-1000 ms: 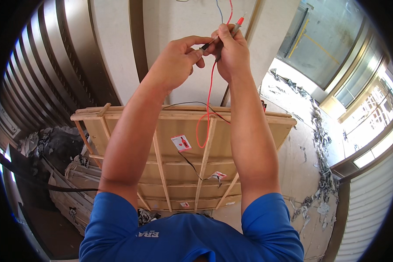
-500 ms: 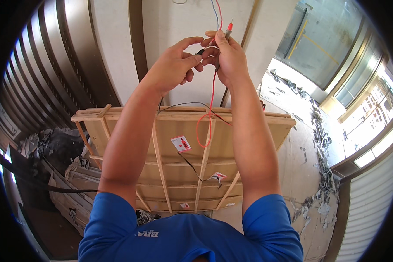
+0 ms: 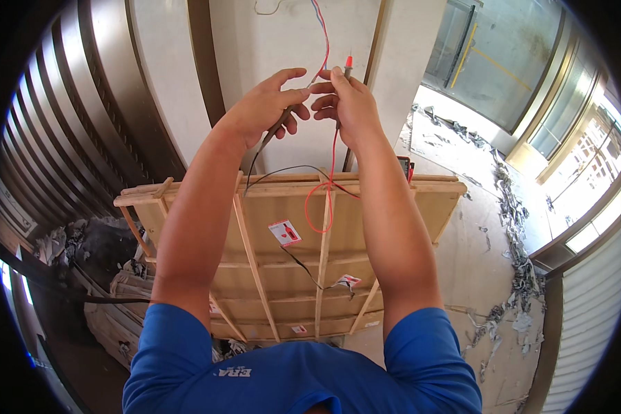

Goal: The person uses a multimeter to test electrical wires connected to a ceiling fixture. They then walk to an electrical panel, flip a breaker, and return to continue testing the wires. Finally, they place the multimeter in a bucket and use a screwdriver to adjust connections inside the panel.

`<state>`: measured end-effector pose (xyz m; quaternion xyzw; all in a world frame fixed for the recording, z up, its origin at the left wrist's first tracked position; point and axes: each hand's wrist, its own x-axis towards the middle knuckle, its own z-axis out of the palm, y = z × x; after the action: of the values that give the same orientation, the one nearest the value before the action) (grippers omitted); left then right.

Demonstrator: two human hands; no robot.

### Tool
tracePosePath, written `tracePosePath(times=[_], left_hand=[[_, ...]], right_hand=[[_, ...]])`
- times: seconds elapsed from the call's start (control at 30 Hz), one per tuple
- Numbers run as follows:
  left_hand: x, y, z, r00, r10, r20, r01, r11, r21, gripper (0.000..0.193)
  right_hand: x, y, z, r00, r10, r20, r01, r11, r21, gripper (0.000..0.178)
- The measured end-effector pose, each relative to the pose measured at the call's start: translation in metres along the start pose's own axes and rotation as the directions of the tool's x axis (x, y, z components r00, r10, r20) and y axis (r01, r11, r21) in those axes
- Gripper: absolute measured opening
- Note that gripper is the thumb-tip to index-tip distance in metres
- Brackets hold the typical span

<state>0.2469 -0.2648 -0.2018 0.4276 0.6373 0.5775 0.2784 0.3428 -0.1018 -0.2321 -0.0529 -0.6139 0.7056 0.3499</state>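
My left hand (image 3: pixel 265 107) is closed around a black test probe (image 3: pixel 272 132), its handle pointing down and its tip hidden by my fingers. A black lead (image 3: pixel 250 168) runs down from it. In my right hand (image 3: pixel 355 107) a red test probe (image 3: pixel 349 63) stands upright, its metal tip upward, and a red lead (image 3: pixel 333 153) hangs below in a loop. Between my hands, a red wire and a blue wire (image 3: pixel 318 15) come down from above. The end of the red wire (image 3: pixel 321 65) reaches my fingertips; which fingers touch it I cannot tell.
A wooden frame panel (image 3: pixel 303 188) with labels stands below my forearms. Behind my right forearm, a meter (image 3: pixel 404 165) is partly visible at its far edge. A white wall panel (image 3: pixel 290 41) rises ahead. Torn grey scraps (image 3: pixel 510 255) litter the floor at right; dark slats (image 3: pixel 103 83) stand left.
Both hands have shifted slightly left and down in view. My left hand has turned, so the black probe's handle now shows below it. The red probe stays in my right hand.
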Motion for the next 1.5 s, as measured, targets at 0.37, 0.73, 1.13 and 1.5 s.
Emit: tracePosePath(times=[0.37,0.73,1.13,1.5], left_hand=[[-0.001,-0.009,-0.018,0.999,-0.037,-0.034,0.038,0.998,0.045,0.057],[-0.007,-0.012,-0.020,0.996,-0.053,-0.076,0.064,0.987,0.148,0.057],[0.005,-0.026,-0.018,0.990,-0.024,-0.140,0.043,0.990,0.136,0.061],[0.021,-0.041,-0.016,0.981,-0.020,-0.194,0.045,0.991,0.125,0.061]], right_hand=[[0.038,0.028,-0.044,0.967,0.051,-0.251,-0.085,0.988,-0.127,0.030],[0.072,0.037,-0.025,0.980,0.170,-0.101,-0.166,0.985,0.053,0.029],[0.061,0.012,-0.023,0.998,0.014,-0.059,-0.013,1.000,0.016,0.042],[0.057,0.004,-0.030,0.998,0.017,-0.062,-0.018,1.000,-0.007,0.034]])
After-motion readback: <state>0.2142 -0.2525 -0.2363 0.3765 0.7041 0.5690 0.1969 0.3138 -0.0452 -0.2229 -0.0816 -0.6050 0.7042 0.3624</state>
